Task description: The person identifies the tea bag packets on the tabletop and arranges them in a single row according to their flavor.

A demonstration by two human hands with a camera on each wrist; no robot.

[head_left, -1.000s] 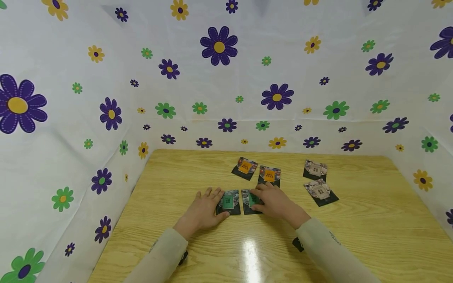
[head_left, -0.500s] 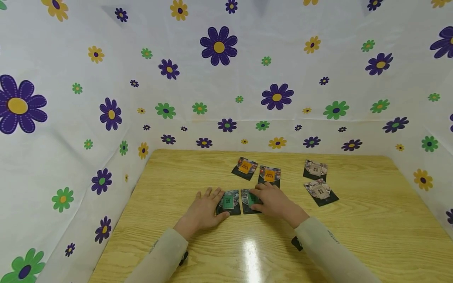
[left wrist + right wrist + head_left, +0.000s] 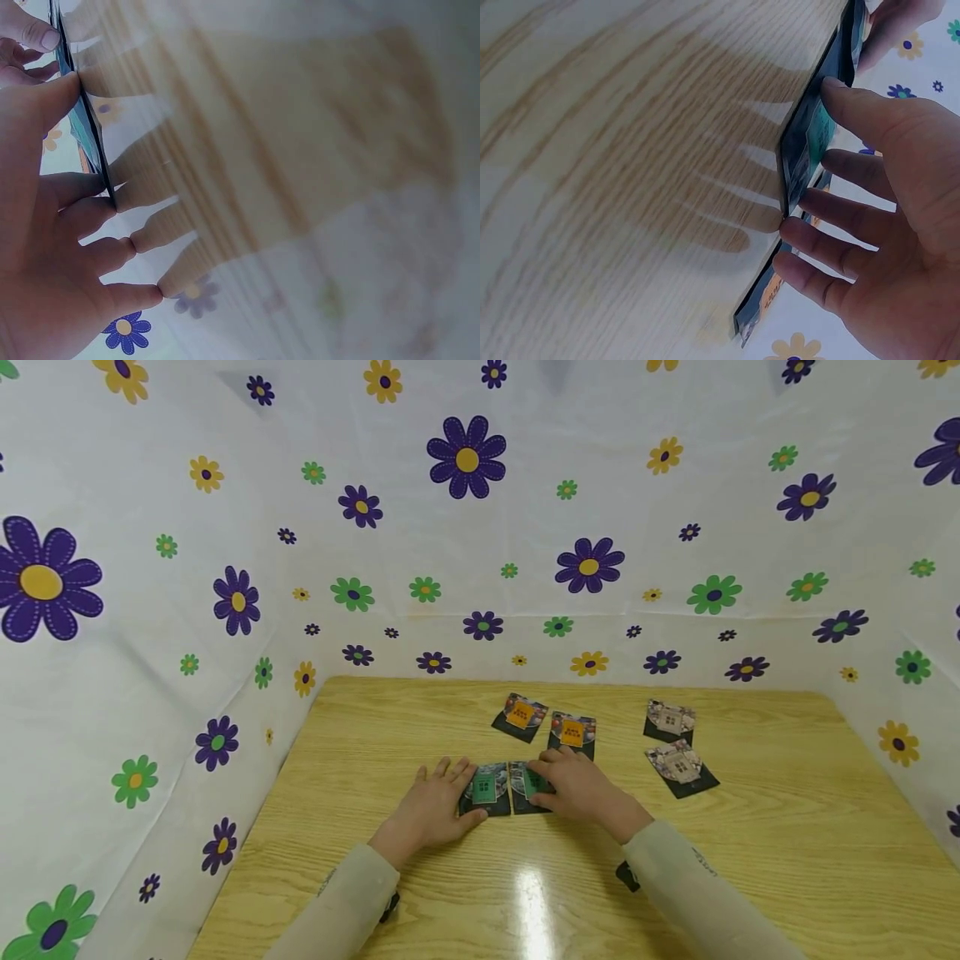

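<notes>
Two flat dark packets with green labels lie side by side on the wooden table, a thin gap between them. My left hand (image 3: 429, 806) rests with spread fingers at the outer side of the left green packet (image 3: 484, 787), thumb at its near corner. In the left wrist view, the fingertips of that hand meet the glossy tabletop and the packet's edge. My right hand (image 3: 585, 789) touches the right green packet (image 3: 531, 785) from above with thumb and fingers and covers its right part. In the right wrist view, the thumb lies on this packet (image 3: 806, 142), its fingers extended.
Behind the hands lie two orange-label packets (image 3: 520, 717), the nearer one close to the right fingertips. Farther right are two beige-label packets (image 3: 681, 767), their edges meeting. The table (image 3: 375, 727) is bordered by a white flowered cloth (image 3: 510, 527) at the back and sides.
The right hand has slid the right green packet slightly left, and the gap to the left green packet has narrowed. The left hand stays in place.
</notes>
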